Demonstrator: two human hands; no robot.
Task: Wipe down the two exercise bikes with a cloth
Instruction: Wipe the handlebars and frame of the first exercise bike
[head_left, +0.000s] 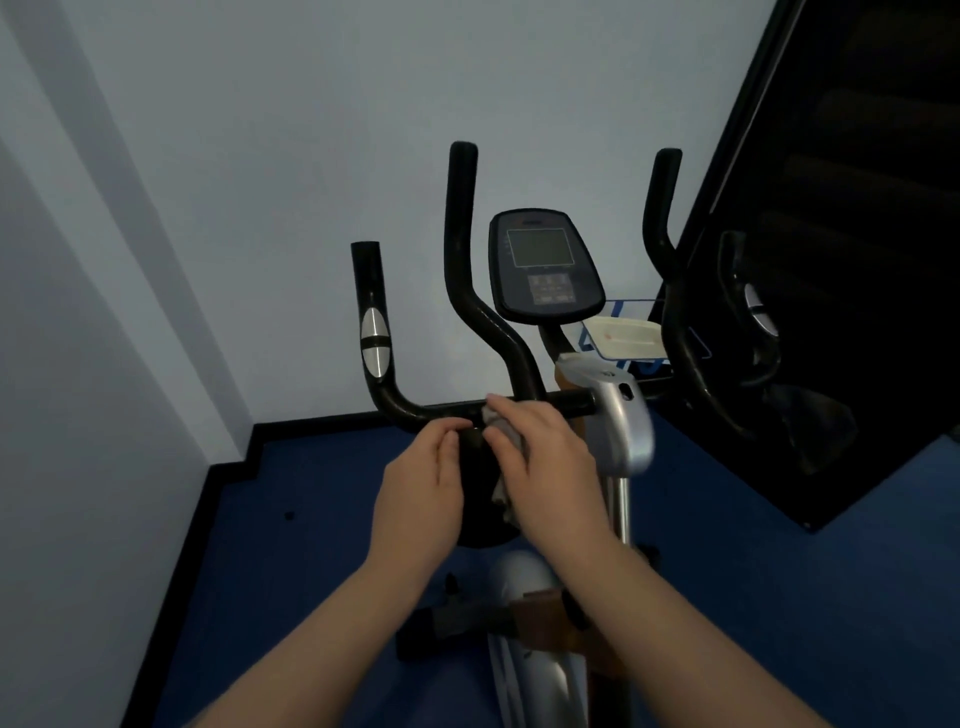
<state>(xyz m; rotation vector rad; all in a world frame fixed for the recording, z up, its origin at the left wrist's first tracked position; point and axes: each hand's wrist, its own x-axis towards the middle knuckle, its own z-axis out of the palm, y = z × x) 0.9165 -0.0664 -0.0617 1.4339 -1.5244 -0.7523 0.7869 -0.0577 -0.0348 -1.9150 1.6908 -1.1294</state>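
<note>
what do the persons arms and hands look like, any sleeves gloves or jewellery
Both forearms are bare as far up as the frame shows, with no sleeves in view. The left hand and right hand wear no gloves, and no rings, watch or wristbands show on them.
</note>
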